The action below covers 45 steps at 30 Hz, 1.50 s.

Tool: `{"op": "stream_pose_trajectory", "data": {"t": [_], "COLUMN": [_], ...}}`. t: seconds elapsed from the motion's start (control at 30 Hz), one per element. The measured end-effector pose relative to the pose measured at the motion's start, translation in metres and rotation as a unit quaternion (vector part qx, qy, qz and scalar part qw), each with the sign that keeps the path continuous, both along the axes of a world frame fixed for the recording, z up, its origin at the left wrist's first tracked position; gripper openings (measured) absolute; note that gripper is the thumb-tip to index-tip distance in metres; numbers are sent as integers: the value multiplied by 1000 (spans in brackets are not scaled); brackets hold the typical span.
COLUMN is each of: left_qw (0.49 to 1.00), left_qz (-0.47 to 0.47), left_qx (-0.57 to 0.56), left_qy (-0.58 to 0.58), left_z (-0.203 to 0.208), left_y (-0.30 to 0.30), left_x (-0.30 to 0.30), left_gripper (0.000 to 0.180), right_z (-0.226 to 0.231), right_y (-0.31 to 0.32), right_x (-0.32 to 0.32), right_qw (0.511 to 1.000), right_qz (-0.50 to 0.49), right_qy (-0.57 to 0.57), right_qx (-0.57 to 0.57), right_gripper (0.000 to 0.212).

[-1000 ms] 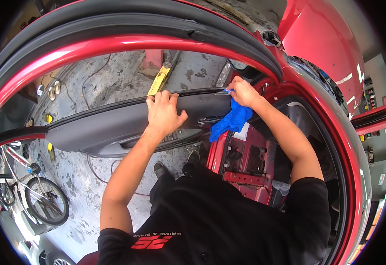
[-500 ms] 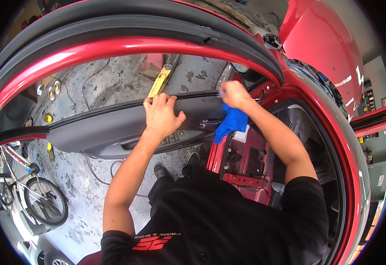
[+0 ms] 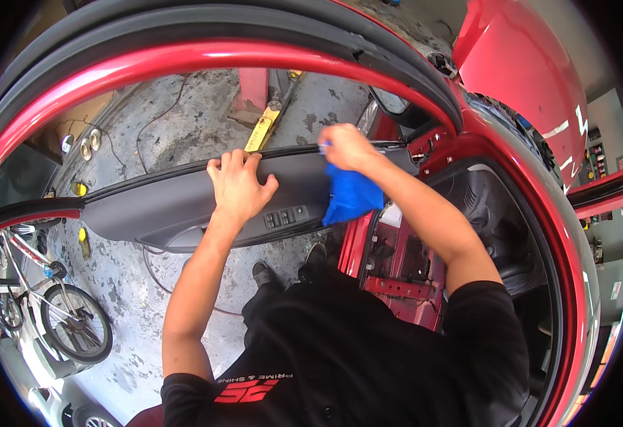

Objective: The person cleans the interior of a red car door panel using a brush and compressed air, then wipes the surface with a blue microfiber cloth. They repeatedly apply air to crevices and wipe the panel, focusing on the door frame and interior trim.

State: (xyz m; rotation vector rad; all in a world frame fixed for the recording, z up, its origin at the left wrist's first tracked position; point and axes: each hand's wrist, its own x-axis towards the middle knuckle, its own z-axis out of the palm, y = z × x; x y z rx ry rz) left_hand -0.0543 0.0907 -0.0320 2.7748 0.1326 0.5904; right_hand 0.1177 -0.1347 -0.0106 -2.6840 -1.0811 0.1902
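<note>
A dark grey car door panel point(image 3: 162, 206) with window switches set into its armrest spans the opening of a red door frame point(image 3: 183, 55). My left hand point(image 3: 239, 186) grips the panel's upper edge, its fingers hooked over the top and the thumb spread out on the inner face. Slightly to the right, my right hand point(image 3: 347, 146) is closed on a blue cloth point(image 3: 352, 193) at the panel's top edge. The cloth hangs down over the panel's face from below the fist. What the right fingertips touch is partly hidden.
A yellow lift arm point(image 3: 263, 128) lies on the floor beyond the panel, near a red post point(image 3: 252, 87). To the right are the car's open door sill point(image 3: 358, 245) and dark interior. A bicycle point(image 3: 75, 324) stands at lower left, with a cable point(image 3: 156, 277) on the floor.
My right hand has moved left along the panel's top edge, bringing the blue cloth with it. My left hand has also shifted left, still on the edge.
</note>
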Motion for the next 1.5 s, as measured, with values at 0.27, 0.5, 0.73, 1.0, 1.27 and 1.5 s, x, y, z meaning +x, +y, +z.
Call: {"op": "stream_pose_trajectory", "data": {"t": [0.27,0.5,0.73,1.0,1.27,1.5], "left_qw": [958,852,795,807,407,419], "left_qz": [-96,-50,43,6,-59,-155], "left_qx": [-211,-503,-581,-587,-901,-890], "left_qy": [-169,137,166,-66,139,94], "left_z": [-44,-120,-107,-103,-94,-71], "left_y": [-44,-156,-237,-254,-254,-200], "left_x": [-10,-25,24,41,43,16], "left_gripper": [31,77,63,24,50,47], "right_z": [12,7,11,10,12,15], "right_y": [-28,3,-37,1,-21,35], "right_x": [12,1,22,27,30,23], "right_qw": [995,1000,997,983,971,947], "right_qz": [-92,14,69,175,239,320], "right_qy": [42,-6,-3,25,-5,-3], "right_qx": [-15,-20,-44,-52,-11,-16], "right_gripper": [25,16,22,19,18,19]}}
